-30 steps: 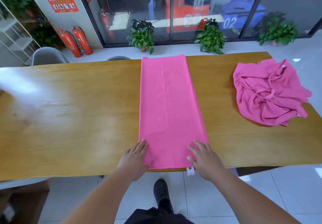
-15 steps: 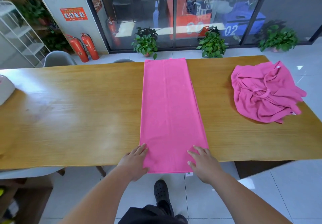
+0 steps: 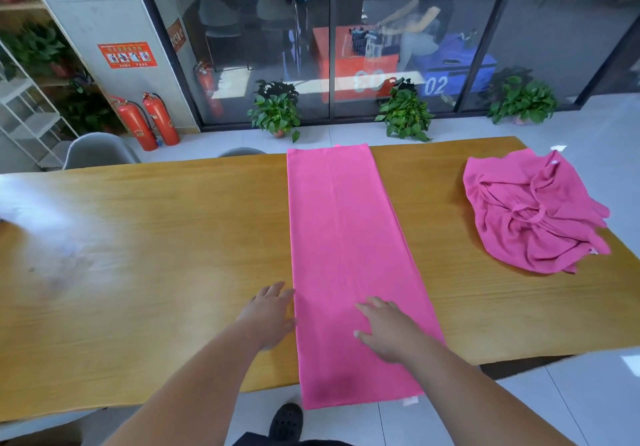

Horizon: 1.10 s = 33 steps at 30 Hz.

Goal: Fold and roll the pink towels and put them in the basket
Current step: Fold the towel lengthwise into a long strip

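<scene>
1. Both hands have advanced from the near end of the folded pink towel to a position further up the strip; the right hand has shifted inward from the right corner toward the middle.
2. Left hand: palm down, fingers straight and released, grasping nothing. It rests on the bare wood, and its fingertips meet the towel's left edge.
3. Right hand: palm down on the towel, fingers spread flat and released, pressing on the cloth rather than grasping it.
4. Folded pink towel: one long, narrow rectangle of smooth matte cloth. It runs from the far edge of the surface to the near edge. A faint lengthwise crease shows down the middle. The near end hangs over the edge, and a small white label shows at its right corner.
5. Crumpled pink towel: a loose heap with deep folds and wrinkles, lying at the right end of the surface, well apart from the folded strip.
6. Surface: long rectangular wooden top with visible grain and a glossy finish reflecting light at the left.
7. Surroundings: grey moulded chair beyond the far edge, two red fire extinguishers against the wall, leafy potted plants along a glass partition, and a black perforated shoe on the pale tiled floor.
</scene>
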Each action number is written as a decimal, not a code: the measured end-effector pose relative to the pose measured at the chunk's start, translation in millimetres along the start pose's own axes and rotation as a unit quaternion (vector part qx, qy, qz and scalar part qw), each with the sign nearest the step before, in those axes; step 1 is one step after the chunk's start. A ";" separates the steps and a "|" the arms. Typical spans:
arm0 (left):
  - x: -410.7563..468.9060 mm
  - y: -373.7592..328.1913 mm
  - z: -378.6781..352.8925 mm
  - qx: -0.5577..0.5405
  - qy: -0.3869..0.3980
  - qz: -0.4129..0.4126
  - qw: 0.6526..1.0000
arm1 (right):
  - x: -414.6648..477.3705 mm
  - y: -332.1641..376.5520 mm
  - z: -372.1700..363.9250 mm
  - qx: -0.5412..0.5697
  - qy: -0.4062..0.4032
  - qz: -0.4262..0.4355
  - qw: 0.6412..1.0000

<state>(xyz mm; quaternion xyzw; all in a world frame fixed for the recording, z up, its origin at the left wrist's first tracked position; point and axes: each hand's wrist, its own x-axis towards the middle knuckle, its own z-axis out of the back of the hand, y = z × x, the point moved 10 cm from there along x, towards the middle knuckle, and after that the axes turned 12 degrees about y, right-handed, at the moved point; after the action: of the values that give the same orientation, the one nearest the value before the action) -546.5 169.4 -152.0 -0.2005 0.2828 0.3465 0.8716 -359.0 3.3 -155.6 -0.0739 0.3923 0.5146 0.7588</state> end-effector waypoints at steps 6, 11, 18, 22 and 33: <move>35.4 48.7 25.6 0.051 0.019 -0.027 0.998 | 49.1 89.2 3.3 0.004 -0.004 0.017 1.000; 63.9 91.4 43.2 0.073 0.011 -0.050 0.996 | 62.9 127.2 -1.1 -0.029 -0.010 -0.051 0.998; 122.8 101.2 82.2 0.054 -0.033 -0.080 0.995 | 80.9 141.8 14.5 -0.007 -0.064 -0.073 0.995; 145.8 67.7 98.3 0.062 -0.065 -0.149 0.985 | 92.5 148.8 10.6 -0.008 -0.073 -0.107 0.992; 173.7 67.0 100.0 0.048 -0.111 -0.179 0.976 | 102.5 141.5 22.1 0.015 -0.147 -0.163 0.975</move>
<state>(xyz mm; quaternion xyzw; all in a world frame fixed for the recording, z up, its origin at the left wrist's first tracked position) -455.0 354.7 -196.1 -0.1661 0.1606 0.1910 0.9540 -449.6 153.8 -168.2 -0.0487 0.2669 0.3832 0.8829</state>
